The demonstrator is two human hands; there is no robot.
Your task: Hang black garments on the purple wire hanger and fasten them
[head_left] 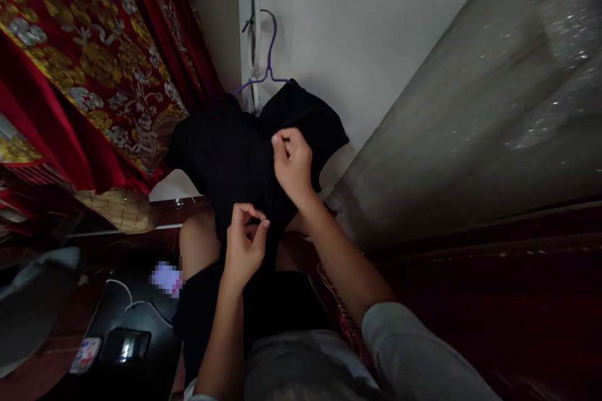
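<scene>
A black short-sleeved garment (230,150) hangs from a purple hanger (268,69), its lower part falling towards the lap. My right hand (294,166) is closed in a pinch in front of the garment's right side. Lower down, my left hand (245,244) also has thumb and forefinger drawn together, before the garment's lower part. Whatever lies between the fingertips of either hand is too small or dark to make out.
Red cloth with gold and silver embroidery (117,69) hangs at the left. A pale wall (376,19) stands behind, with a plastic-wrapped grey panel (470,119) at the right. A black low table (98,313) at lower left carries a white cable (136,302) and a dark phone-like object (125,346).
</scene>
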